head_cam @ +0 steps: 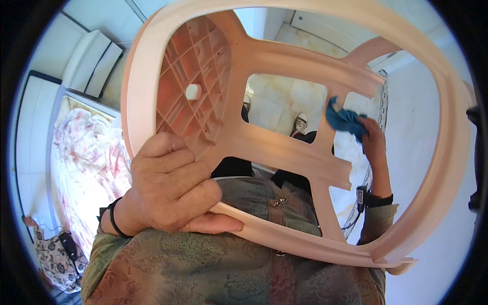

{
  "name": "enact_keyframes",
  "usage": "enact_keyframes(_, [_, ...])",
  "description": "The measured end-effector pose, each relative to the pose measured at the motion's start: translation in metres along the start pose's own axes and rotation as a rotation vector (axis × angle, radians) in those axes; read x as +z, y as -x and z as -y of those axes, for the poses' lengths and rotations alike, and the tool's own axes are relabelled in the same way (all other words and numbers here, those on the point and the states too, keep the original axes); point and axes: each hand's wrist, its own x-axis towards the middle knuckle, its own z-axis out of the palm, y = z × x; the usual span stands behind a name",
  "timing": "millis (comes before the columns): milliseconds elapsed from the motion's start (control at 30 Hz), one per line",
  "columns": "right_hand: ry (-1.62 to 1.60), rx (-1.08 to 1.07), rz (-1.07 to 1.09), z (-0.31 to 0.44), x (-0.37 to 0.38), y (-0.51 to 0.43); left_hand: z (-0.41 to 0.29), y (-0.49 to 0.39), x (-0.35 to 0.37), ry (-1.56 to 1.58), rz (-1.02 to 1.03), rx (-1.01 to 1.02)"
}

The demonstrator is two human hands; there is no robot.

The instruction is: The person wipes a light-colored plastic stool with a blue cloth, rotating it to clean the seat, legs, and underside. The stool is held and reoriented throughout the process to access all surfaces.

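A peach-pink plastic stool (267,150) is tipped on its side before me, with the ribbed underside of its seat (190,72) facing right and a round hole through the seat. My left hand (171,187) is closed around the stool's near rim, close to the seat. Further right, my right hand (373,139) pinches a crumpled teal cloth (345,120). The cloth is beside a crossbar of the stool; whether it touches the plastic I cannot tell.
White-and-red patterned fabric (91,152) covers a bed-like surface at left. A person in a floral garment (57,259) appears at lower left. My sneaker (300,124) stands on the pale tiled floor (270,99). White cabinets (91,63) line the upper left.
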Motion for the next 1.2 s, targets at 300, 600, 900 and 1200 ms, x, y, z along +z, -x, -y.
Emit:
enact_keyframes(300, [0.202,-0.095,-0.242,0.037,0.093,-0.085,-0.004,-0.005,0.005,-0.028,0.032,-0.018])
enact_keyframes(600, [0.178,-0.124,0.121,0.053,0.08,-0.014,0.0,-0.003,0.005,-0.041,0.009,0.013])
enact_keyframes(900, [-0.015,-0.158,0.406,0.068,0.043,0.047,-0.002,0.003,0.0,-0.02,0.02,0.013])
enact_keyframes(1200, [-0.333,-0.412,0.377,0.165,0.09,-0.021,-0.005,0.013,0.003,-0.022,0.013,-0.005])
